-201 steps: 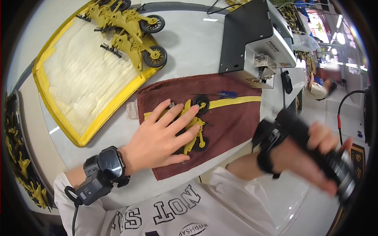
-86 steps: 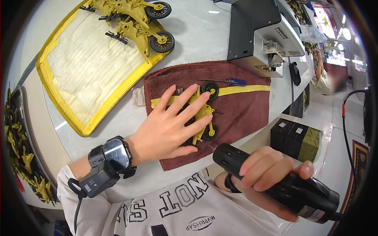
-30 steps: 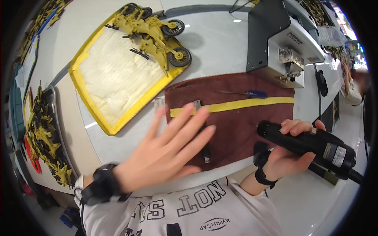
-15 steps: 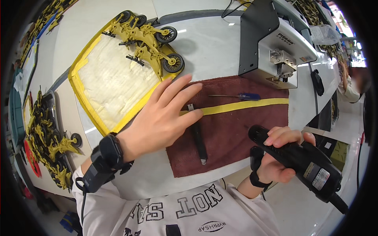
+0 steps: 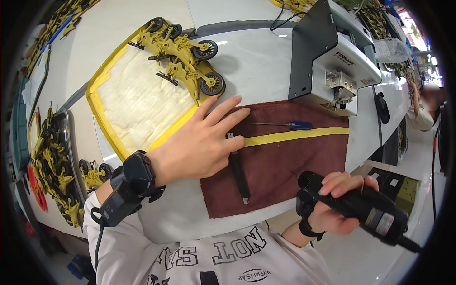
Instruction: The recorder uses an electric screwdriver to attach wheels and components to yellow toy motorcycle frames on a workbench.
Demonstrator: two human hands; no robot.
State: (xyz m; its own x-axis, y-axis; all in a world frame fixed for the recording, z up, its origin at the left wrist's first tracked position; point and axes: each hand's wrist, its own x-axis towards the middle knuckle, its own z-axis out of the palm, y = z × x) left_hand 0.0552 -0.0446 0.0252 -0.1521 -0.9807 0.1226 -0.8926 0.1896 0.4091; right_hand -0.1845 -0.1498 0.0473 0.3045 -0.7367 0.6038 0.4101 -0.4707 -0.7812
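- Head view, left hand (image 5: 194, 147): palm down, fingers spread, grip released. It extends over the left edge of the cloth (image 5: 289, 164), at the far end of the knife (image 5: 240, 178); contact with the knife cannot be told.
- Right hand (image 5: 331, 218): grasps the black tool (image 5: 363, 209) around its body. The tool is tilted, front end seen against the cloth's near right corner, cord (image 5: 409, 244) at the rear.
- Knife: lies on the cloth, toward its left side.
- Screwdriver (image 5: 299, 125): lies on the cloth beyond the yellow strip (image 5: 304, 135), shaft pointing left.
- Motorbikes (image 5: 183, 59): grouped at the far right side of the yellow-edged pad (image 5: 137, 95).
- Machine (image 5: 342, 66): stands at the cloth's far right corner.
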